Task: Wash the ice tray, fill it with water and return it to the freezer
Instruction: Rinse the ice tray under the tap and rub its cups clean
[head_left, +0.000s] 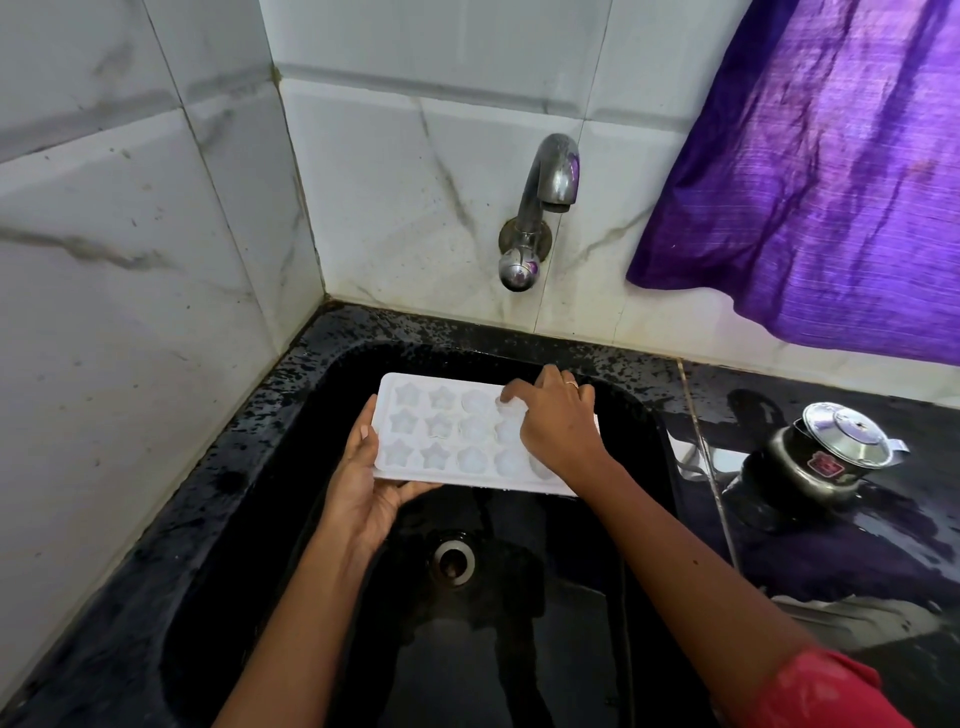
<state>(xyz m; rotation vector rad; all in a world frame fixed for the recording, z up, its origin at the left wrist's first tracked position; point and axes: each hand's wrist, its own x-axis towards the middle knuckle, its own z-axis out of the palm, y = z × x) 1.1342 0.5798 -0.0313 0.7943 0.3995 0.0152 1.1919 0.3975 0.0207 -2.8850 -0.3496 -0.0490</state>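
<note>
Marble-tiled walls corner a black sink (311, 364), and the ice tray (441, 431) is held level over its far half. The left hand (363, 483) clamps the tray's near left edge, thumb on top. The right hand (558, 426) curls its fingers over the far right rim. Washing seems barely begun: the tap (550, 176) runs dry, so one hand must let go to reach the knob (517, 270). Basin walls sit close, and a steel pot (821, 457) crowds the right counter.
</note>
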